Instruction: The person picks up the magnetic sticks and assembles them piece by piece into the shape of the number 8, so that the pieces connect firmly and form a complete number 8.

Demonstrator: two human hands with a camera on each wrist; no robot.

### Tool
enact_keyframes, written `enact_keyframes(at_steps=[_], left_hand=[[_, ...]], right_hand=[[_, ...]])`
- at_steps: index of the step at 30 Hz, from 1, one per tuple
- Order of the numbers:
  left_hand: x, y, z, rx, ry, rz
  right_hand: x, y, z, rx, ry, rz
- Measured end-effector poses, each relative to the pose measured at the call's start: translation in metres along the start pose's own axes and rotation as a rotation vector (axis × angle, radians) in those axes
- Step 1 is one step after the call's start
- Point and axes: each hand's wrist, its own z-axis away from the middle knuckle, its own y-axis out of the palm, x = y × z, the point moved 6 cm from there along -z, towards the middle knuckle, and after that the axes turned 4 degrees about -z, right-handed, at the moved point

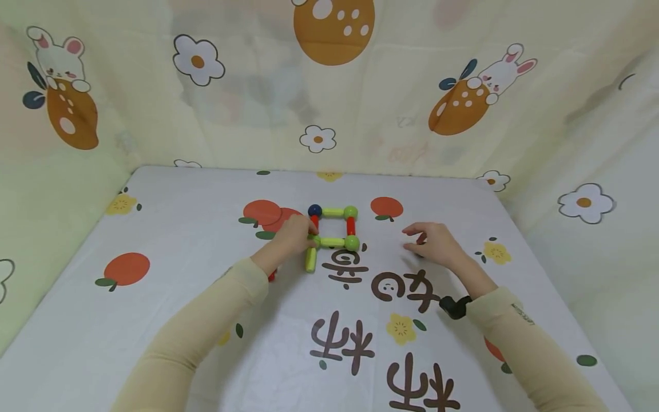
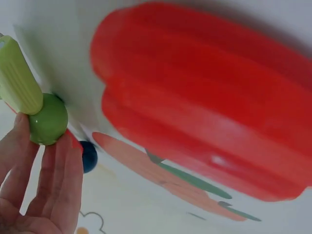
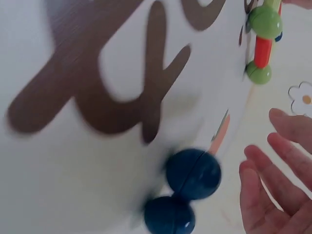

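A square of magnetic rods and balls lies on the table, with a green ball (image 1: 350, 212) and a dark blue ball (image 1: 315, 211) at its far corners. Red rods (image 1: 351, 226) and light green rods (image 1: 333, 242) form its sides. At the near left corner, my left hand (image 1: 296, 233) pinches a green ball (image 2: 48, 119) between thumb and fingers. Another light green rod (image 1: 311, 260) sticks out from that ball towards me. My right hand (image 1: 436, 243) hovers right of the square, fingers loosely bent and holding nothing. Two dark blue balls (image 3: 193, 173) sit near it in the right wrist view.
Red rods (image 2: 204, 97) lie close under the left wrist, mostly hidden by the sleeve in the head view. A printed white cloth (image 1: 180, 274) covers the table, and a patterned curtain (image 1: 247, 114) stands behind it. A black strap piece (image 1: 455, 307) is at the right wrist.
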Motion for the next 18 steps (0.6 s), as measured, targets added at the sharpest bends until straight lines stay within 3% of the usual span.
enact_keyframes(at_steps=[7,18], left_hand=[[-0.003,0.0,-0.001,0.026,-0.034,-0.012],[-0.005,0.002,-0.001,0.024,-0.027,-0.066]], right_hand=[[-0.019,-0.005,0.01,0.037,0.056,0.07],[-0.026,0.001,0.006,0.073,0.116,0.008]])
